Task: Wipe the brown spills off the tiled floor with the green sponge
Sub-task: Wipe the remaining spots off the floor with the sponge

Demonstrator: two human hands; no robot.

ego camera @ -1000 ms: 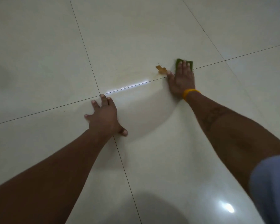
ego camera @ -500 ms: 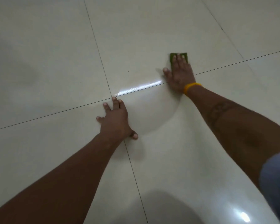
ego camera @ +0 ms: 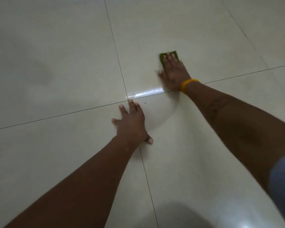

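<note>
The green sponge [ego camera: 162, 58] lies flat on the tiled floor [ego camera: 56, 71], on the tile at about one o'clock from the spot where four tiles meet. Only its far edge and left side show: a dull, dark green strip, thin and roughly rectangular, with slightly blurred edges. The remainder is covered by the right hand [ego camera: 172, 72], which lies palm down on top of it. Its fingers [ego camera: 169, 59] are stretched forward and held close together over the sponge, their tips near its far edge, while the thumb sticks out toward nine o'clock and touches the bare tile. A yellow wristband [ego camera: 187, 84] circles the right wrist, just where the grout line [ego camera: 247, 74] running toward three o'clock passes under the arm.

No brown mark can be made out on the tile around the sponge. A bright wet-looking streak [ego camera: 146, 92] shines along the grout line between the two hands, and a tiny dark speck [ego camera: 145, 103] sits just below it.

At about seven o'clock from the sponge, the left hand [ego camera: 132, 123] presses palm down on the floor beside the tile junction, its fingers spread apart and holding nothing, the middle fingertip reaching the crossing of the grout lines. Both forearms are bare. A blue sleeve [ego camera: 283, 183] shows at the right edge, at four o'clock. The floor itself is pale, glossy cream tile with thin dark joints.
</note>
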